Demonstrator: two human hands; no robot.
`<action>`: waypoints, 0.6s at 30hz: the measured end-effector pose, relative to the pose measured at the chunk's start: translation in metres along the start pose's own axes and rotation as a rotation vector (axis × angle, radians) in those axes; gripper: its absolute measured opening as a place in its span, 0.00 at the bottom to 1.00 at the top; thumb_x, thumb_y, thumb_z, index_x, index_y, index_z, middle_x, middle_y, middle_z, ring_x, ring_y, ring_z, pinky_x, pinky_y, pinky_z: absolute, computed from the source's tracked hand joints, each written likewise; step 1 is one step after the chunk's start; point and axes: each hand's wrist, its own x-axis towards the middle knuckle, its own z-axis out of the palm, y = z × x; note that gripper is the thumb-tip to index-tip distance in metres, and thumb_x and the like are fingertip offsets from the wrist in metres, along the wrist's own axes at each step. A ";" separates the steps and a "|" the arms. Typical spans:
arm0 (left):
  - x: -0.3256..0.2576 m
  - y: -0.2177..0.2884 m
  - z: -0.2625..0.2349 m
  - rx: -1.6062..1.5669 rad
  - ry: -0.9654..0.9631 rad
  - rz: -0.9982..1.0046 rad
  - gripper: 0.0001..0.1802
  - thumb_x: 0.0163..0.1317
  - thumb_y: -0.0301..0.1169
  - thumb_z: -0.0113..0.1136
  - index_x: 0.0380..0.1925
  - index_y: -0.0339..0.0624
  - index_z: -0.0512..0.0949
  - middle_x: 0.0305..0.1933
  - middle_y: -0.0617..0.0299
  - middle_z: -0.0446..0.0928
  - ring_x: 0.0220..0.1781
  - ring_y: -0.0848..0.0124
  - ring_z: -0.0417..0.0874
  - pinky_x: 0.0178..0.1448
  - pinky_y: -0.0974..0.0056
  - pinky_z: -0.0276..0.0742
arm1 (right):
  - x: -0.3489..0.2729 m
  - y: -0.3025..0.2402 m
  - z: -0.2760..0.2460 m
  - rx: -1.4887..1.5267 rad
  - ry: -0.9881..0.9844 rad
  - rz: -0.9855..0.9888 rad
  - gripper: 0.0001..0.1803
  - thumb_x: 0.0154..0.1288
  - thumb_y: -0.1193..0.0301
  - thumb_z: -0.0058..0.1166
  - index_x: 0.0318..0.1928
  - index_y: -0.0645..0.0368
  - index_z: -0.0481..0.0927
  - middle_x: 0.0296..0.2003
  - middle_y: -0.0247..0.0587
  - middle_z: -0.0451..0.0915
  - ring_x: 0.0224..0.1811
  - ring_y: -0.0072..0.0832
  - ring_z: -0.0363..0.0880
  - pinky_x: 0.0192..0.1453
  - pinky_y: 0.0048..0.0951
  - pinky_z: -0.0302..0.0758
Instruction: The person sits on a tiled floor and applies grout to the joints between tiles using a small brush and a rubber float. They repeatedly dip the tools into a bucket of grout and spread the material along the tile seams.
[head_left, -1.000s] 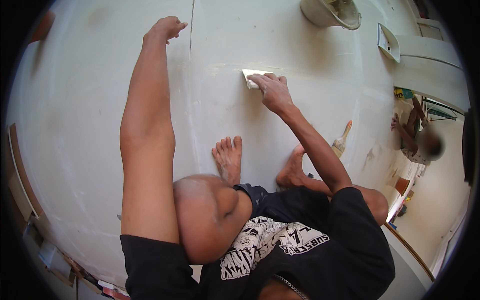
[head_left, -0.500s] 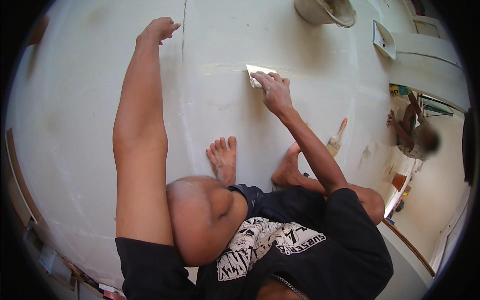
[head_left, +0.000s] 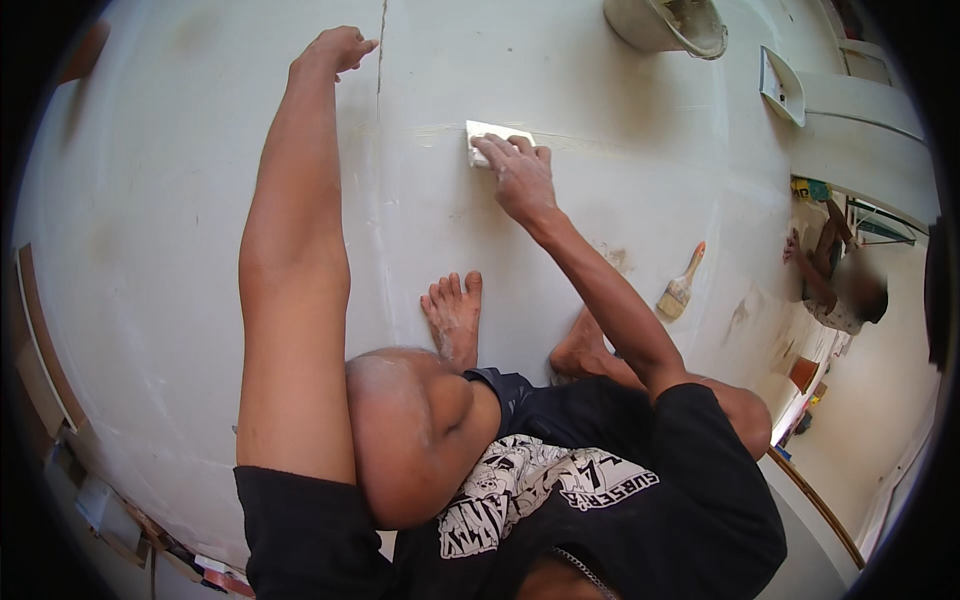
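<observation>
My right hand (head_left: 522, 180), dusted white, grips a flat, pale filling scraper (head_left: 500, 135) and presses it on the white board surface (head_left: 440, 215). The scraper lies over a cross seam with a smeared pale filler streak (head_left: 570, 140). At the far left, my left hand (head_left: 340, 52) is stretched out with its fingers curled in, and nothing shows in it. Beside that hand runs a thin dark joint line (head_left: 381, 60). My bare feet are planted on the same boards, nearer than the scraper.
A paintbrush (head_left: 682, 283) with an orange-tipped handle lies right of my right forearm. Far right stand a grey bucket (head_left: 650, 25) and a white dustpan-like tray (head_left: 785, 85). Another person (head_left: 840, 285) crouches at the right edge. Wooden strips (head_left: 50, 340) line the left edge.
My right hand and the scraper have slid left along the seam. My left hand sits slightly further right in the picture, as the whole view has shifted a little.
</observation>
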 end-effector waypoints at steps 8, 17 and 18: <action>0.016 -0.002 0.004 -0.013 -0.001 0.031 0.29 0.68 0.54 0.49 0.59 0.46 0.72 0.50 0.56 0.81 0.49 0.66 0.82 0.46 0.60 0.84 | 0.022 -0.048 0.024 0.026 0.011 -0.041 0.20 0.60 0.76 0.48 0.53 0.49 0.78 0.44 0.29 0.79 0.49 0.31 0.74 0.51 0.42 0.64; 0.019 -0.003 0.004 -0.004 0.015 0.019 0.26 0.69 0.56 0.45 0.53 0.49 0.76 0.47 0.67 0.81 0.42 0.65 0.82 0.47 0.57 0.81 | 0.024 -0.060 0.023 0.005 0.015 -0.067 0.20 0.60 0.75 0.48 0.53 0.50 0.78 0.43 0.29 0.78 0.48 0.31 0.74 0.51 0.42 0.65; 0.017 -0.004 0.005 0.009 0.011 0.026 0.26 0.69 0.55 0.45 0.53 0.49 0.76 0.47 0.67 0.81 0.42 0.65 0.82 0.47 0.56 0.81 | 0.022 -0.056 0.019 0.002 -0.032 -0.087 0.20 0.60 0.75 0.48 0.53 0.50 0.78 0.43 0.29 0.78 0.48 0.32 0.74 0.51 0.42 0.65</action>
